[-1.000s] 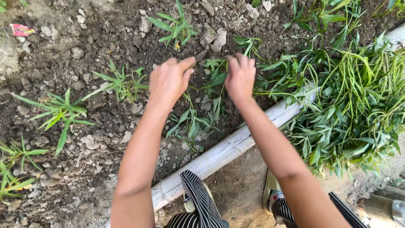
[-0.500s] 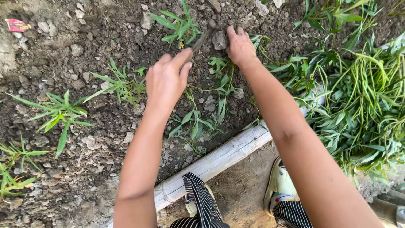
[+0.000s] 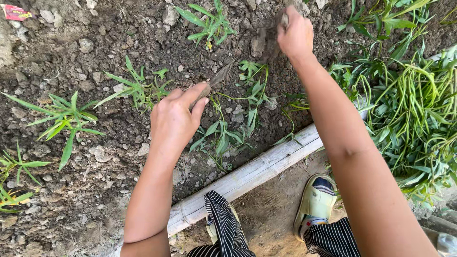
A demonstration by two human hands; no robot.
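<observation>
My left hand [image 3: 175, 123] is over the dark, stony soil bed [image 3: 95, 62], closed on a thin, flat, soil-coloured digging stick [image 3: 216, 78]. The stick's tip points up and right toward a small green seedling [image 3: 252, 88]. Farther out on the bed, my right hand [image 3: 296, 34] is closed around a dark clod of soil [image 3: 264, 42]; blur hides what else it may hold. Another limp seedling [image 3: 221, 138] lies in the soil just below my left hand's fingers.
More seedlings [image 3: 212, 21] [image 3: 138, 88] [image 3: 62, 116] stand in the bed. A pale bamboo pole [image 3: 257, 172] edges it near me. A heap of loose green plants [image 3: 414, 109] lies on the right. My sandalled foot [image 3: 316, 202] rests on bare ground. A red wrapper [image 3: 16, 12] lies at far left.
My right hand has reached farther up the bed and closed on soil. My left hand has drawn back slightly, and the stick in it now shows clearly.
</observation>
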